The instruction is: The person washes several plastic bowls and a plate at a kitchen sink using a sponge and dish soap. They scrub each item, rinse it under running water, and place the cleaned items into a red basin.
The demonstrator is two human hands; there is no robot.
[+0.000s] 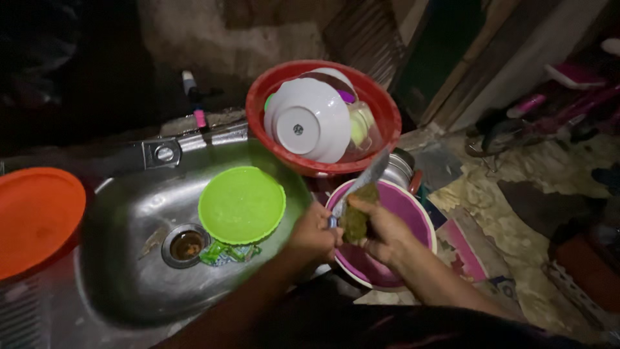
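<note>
Location: a dim washing area against a rough plaster wall. The surface is a steel sink unit [123, 284], its basin holding an open drain [186, 245], a crumpled green wrapper [227, 253] just beside the drain, and a lime-green plate [241, 203] tilted against the basin's right wall. An orange lid [35, 216] rests on the draining side at far left.

Right of the sink, a red basin [381, 106] holds a white bowl [307, 126] stacked on edge with other crockery. Below it sits a purple bowl [413, 210], near a steel pot [397, 169].

Hands: the left hand [314, 234] is closed round the handle of a knife [365, 179], blade angled up-right over the purple bowl. The right hand [381, 231] presses a dark green scouring pad [356, 216] against the blade. The hands are close together.

Clearance: the sink's right rim and both bowls crowd the hands; patterned floor covering [497, 194] lies open to the right.
</note>
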